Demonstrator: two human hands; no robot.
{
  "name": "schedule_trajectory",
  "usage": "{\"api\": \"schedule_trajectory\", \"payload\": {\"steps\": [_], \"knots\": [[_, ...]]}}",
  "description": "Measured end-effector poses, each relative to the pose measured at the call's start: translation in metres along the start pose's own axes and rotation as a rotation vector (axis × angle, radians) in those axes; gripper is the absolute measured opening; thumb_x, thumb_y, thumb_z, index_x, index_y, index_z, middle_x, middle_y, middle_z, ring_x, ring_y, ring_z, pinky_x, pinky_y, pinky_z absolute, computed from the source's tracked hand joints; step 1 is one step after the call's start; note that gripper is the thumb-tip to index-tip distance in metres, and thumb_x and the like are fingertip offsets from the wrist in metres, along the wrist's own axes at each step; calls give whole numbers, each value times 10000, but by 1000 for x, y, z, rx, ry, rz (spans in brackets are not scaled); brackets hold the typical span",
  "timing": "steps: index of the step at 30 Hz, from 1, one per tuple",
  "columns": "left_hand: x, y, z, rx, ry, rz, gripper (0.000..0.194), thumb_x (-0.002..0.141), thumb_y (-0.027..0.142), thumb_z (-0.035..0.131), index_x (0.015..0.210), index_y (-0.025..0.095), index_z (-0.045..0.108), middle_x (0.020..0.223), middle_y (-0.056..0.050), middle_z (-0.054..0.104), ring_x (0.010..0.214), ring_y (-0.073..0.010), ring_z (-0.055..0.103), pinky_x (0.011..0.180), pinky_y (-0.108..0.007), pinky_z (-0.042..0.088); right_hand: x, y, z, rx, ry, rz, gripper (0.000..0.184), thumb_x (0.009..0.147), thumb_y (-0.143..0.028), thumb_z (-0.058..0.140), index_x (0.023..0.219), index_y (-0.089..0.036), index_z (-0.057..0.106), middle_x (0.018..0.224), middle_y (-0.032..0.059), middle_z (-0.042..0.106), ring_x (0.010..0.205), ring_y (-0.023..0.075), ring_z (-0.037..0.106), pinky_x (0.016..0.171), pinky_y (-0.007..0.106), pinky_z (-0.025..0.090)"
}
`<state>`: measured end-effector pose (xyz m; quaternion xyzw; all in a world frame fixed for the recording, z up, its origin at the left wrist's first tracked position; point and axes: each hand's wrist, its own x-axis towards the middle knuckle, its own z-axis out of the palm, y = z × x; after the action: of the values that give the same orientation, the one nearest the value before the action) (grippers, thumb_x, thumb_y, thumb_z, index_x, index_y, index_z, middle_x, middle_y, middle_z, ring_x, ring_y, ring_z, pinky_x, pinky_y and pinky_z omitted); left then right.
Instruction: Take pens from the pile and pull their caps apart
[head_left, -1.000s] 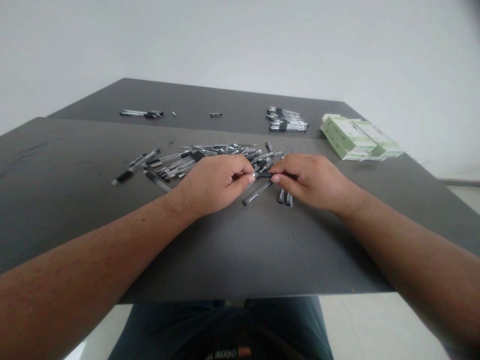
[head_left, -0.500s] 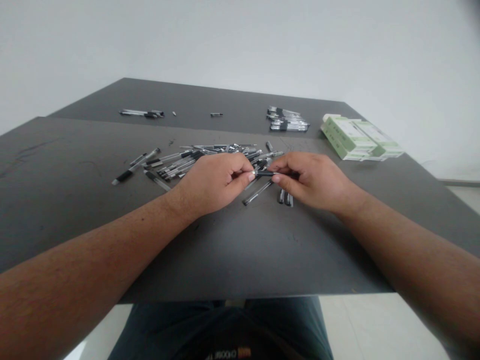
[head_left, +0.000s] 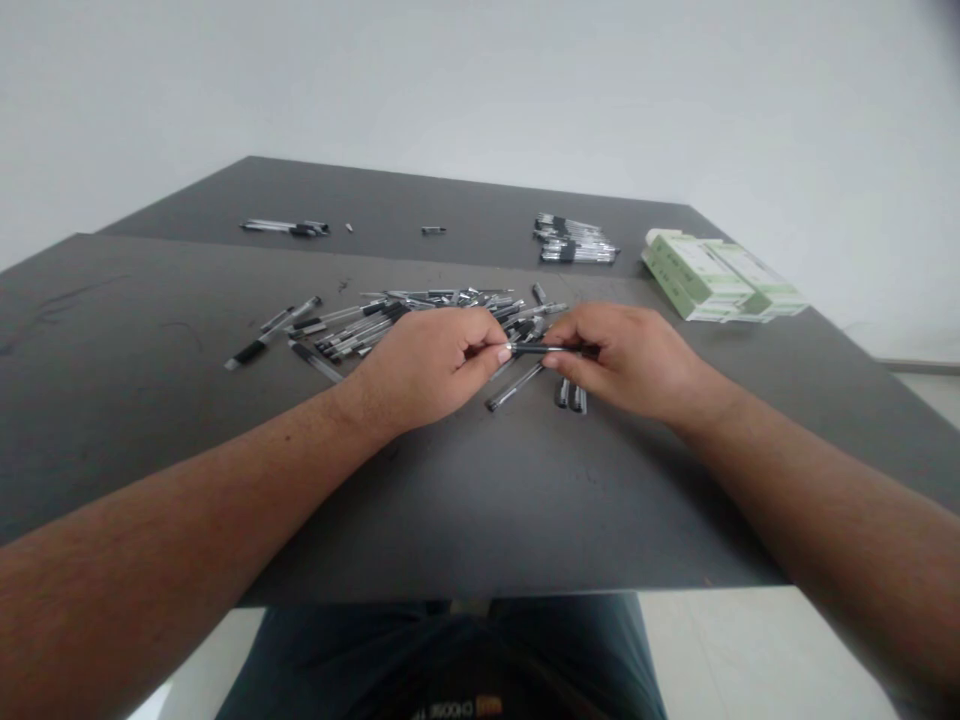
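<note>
A pen (head_left: pixel 531 349) with a black grip lies level between my two hands, above the near edge of a pile of pens. My left hand (head_left: pixel 442 362) pinches its silvery tip end between thumb and forefinger. At the other end, my right hand (head_left: pixel 615 355) is closed on the pen, thumb below and forefinger above; its far part is hidden in the palm. Behind both hands spreads the pile of clear and black pen parts (head_left: pixel 367 328). One clear pen barrel (head_left: pixel 514 388) sticks out toward me beneath the held pen, and two black-ended pieces (head_left: pixel 570 395) show under my right hand.
On the grey table (head_left: pixel 480 510), a neat bundle of pens (head_left: pixel 576 240) lies at the back, left of two green-and-white boxes (head_left: pixel 697 275). Farther left are a short pen part (head_left: pixel 433 231), a tiny white piece (head_left: pixel 349 228) and a few pens (head_left: pixel 283 228).
The fingers of my right hand have shifted slightly right along the pen, so more of its black part shows between the hands. My left hand stays in place.
</note>
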<state>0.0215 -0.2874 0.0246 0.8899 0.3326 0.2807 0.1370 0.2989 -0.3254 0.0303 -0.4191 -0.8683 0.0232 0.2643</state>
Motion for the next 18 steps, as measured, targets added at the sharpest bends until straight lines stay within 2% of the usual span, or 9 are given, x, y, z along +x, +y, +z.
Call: {"api": "schedule_trajectory", "payload": {"steps": [4,9,14,18], "knots": [[-1,0,0,-2,3,3,267,1045,385,609,979,216,805,849,-18,796,765,-197,697,782,-341,481,0,1,0,-27,-25,-31,181,1093,-330,661,1055,-237,811,930,54,841,870,234,780,781,326,531],[-1,0,-1,2,0,-1,271,1040,398,611,976,220,805,848,-20,801,770,-200,703,772,-340,489,0,0,-1,40,-8,38,120,1016,-319,757,1093,-235,794,994,49,862,874,230,791,793,324,558],[-1,-1,-1,12,-3,3,281,1043,405,603,973,222,805,845,-24,807,771,-203,708,767,-338,500,1,0,-1,-1,-42,6,175,1083,-356,675,1021,-249,798,916,52,840,870,237,773,779,330,535],[0,1,-2,6,-3,-1,281,1042,403,604,977,219,806,851,-30,808,776,-205,708,767,-338,501,0,-1,-1,58,-16,53,121,1024,-326,735,1087,-242,795,968,39,856,850,225,778,785,326,550]]}}
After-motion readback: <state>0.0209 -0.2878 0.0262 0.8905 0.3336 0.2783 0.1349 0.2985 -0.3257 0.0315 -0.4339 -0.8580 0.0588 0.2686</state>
